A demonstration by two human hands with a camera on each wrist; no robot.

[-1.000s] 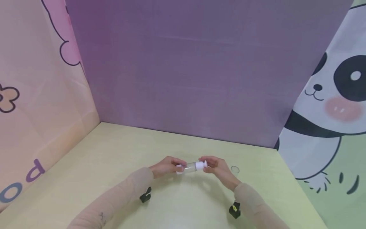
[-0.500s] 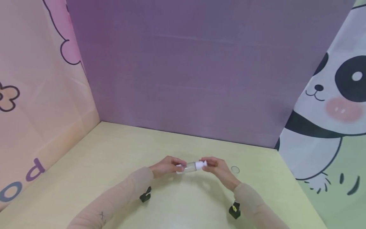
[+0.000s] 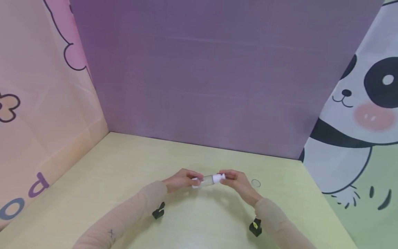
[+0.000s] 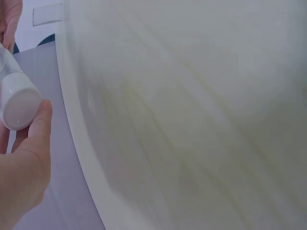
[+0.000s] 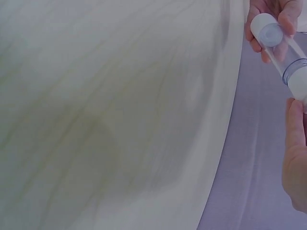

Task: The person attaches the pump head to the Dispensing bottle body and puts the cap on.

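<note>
A small clear pump bottle (image 3: 207,180) with white ends lies sideways in the air between both hands, above the pale table (image 3: 149,155). My left hand (image 3: 181,180) grips its white base (image 4: 21,108), thumb and fingers curled round it. At the other end, my right hand (image 3: 238,184) pinches the white pump top (image 3: 218,178) between thumb and fingers. In the right wrist view the see-through body (image 5: 290,55) shows threads or rings by the white collar (image 5: 300,82). Part of the pump top is hidden by the right fingers.
A clear round piece with a thin rim (image 3: 256,183) stands on the table just right of the right hand. A purple panel (image 3: 205,76) rises at the table's back edge. Printed cloths flank it, one with a panda (image 3: 370,97).
The right thumb and fingers have shifted slightly on the white pump top, which looks a little turned. The left hand keeps its grip, and the bottle stays in nearly the same place.
</note>
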